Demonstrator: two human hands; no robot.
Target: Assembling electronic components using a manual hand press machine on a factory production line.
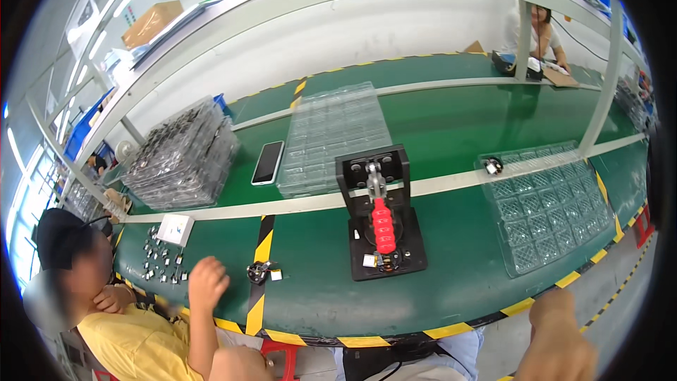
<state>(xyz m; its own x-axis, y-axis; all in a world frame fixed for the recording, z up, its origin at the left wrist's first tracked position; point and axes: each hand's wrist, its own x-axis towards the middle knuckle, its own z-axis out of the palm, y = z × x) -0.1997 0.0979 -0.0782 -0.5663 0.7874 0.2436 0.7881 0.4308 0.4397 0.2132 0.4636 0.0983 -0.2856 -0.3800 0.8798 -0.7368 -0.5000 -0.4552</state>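
My right hand (557, 353), at the lower right, is over the floor beyond the table's front edge and touches nothing on the table. Its fingers cannot be made out. At the lower edge on the left, a rounded bit of skin seems to be my left hand (241, 365); its fingers are hidden too. A black toggle-clamp fixture (388, 226) with a red handle stands on the green table in front of me. Small electronic parts (388, 262) lie on its base. Left of it rests a round black part (259, 272) with a white piece beside it.
A co-worker in yellow (134, 342) sits at the left, one curled hand (208, 283) raised by the table edge. Small parts (163, 257) lie scattered near a white box (175, 229). Clear trays (553, 215), stacked trays (187, 155) and a phone (269, 162) surround the frame rail.
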